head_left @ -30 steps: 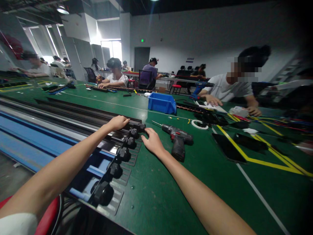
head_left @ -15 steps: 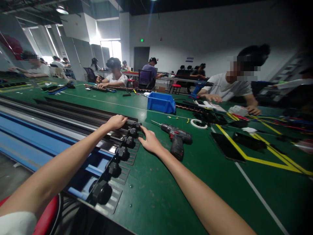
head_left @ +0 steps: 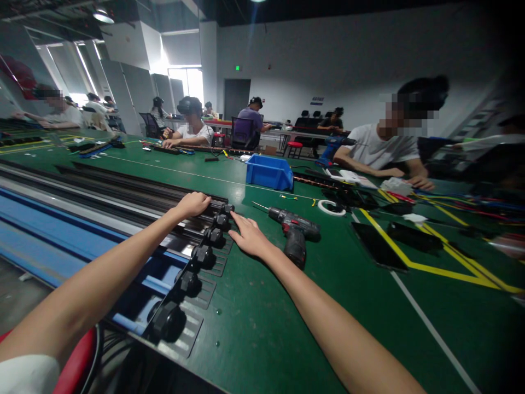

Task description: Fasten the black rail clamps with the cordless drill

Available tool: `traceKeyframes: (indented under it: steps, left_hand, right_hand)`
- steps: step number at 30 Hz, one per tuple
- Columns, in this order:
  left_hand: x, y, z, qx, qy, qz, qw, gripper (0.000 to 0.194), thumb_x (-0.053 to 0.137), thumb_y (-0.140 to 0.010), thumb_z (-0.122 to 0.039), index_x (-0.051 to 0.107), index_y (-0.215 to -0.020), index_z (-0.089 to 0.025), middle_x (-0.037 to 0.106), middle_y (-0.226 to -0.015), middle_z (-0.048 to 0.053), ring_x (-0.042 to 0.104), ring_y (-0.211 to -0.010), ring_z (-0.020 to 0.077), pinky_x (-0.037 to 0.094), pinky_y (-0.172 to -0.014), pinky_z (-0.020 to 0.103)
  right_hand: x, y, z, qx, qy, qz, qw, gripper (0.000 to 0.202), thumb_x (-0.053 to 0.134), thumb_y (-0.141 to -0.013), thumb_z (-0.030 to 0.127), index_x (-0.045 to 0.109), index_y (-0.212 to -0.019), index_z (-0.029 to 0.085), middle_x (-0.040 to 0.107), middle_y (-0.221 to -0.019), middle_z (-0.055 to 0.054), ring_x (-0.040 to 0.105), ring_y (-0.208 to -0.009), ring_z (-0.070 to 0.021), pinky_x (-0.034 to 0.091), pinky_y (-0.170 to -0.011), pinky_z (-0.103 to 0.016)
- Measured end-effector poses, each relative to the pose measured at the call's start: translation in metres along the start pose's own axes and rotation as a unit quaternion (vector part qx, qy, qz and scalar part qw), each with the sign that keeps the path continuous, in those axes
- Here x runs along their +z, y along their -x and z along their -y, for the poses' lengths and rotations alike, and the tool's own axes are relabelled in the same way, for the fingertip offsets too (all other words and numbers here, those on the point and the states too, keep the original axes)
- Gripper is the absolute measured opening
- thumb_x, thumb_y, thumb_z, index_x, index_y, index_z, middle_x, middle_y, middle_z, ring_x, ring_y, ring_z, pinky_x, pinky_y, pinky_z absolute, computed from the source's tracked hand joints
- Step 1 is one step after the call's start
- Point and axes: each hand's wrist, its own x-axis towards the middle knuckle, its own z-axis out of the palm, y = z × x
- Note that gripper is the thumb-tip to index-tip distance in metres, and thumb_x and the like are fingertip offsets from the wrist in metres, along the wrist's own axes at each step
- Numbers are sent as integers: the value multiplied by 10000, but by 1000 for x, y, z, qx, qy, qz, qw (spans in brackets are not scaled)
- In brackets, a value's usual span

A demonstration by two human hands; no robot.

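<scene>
Several long rails [head_left: 135,187] run left-to-right, knobs [head_left: 203,255] rightmost.

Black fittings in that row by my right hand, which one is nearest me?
The black fitting at the row's near end, lowest in the picture: it looks biggest, while the other fittings run back toward your right hand.

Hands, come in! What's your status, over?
Left hand on dark rails. Right hand open at farthest black knob, contact unclear. Drill lies nearby, not between hands.
</scene>
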Motion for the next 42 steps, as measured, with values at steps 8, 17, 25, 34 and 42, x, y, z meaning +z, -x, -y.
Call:
traceKeyframes:
  steps: [8,17,25,34,42]
  left_hand:
    - [1,-1,1,15,-16,9,1000,600,228,-988,-453,721,-834,-148,731,-924,186,684,-899,292,429,-731,316]
    - [3,-2,2,-13,-6,10,1000,593,255,-976,-468,724,-803,-148,735,-896,185,686,-885,273,438,-745,298]
    - [0,-1,0,-16,-2,16,1000,575,268,-973,-457,725,-800,-154,739,-911,184,690,-886,273,446,-744,295]
    - [2,-3,1,-22,1,19,1000,557,282,-969,-446,729,-817,-151,737,-904,179,687,-881,267,445,-742,291]
    - [-1,-1,0,-4,-3,22,1000,559,268,-976,-428,726,-824,-148,733,-917,185,684,-889,271,450,-762,302]
  right_hand:
    - [2,0,-2,2,20,17,1000,641,435,-973,354,244,-1553,159,317,-1586,-142,293,-1465,-247,168,-1192,-500]
    - [2,-1,-3,3,24,27,999,627,438,-975,364,266,-1550,183,296,-1595,-133,281,-1473,-246,173,-1189,-517]
    - [2,0,-2,4,31,29,999,590,432,-986,367,295,-1543,229,292,-1598,-122,292,-1470,-247,181,-1182,-529]
    - [5,-1,-3,10,9,6,1000,638,493,-951,344,284,-1540,213,329,-1583,-126,321,-1453,-244,183,-1180,-522]
    - [5,-2,1,14,-6,-22,1000,628,535,-921,325,346,-1506,198,408,-1539,-129,371,-1420,-257,214,-1173,-505]
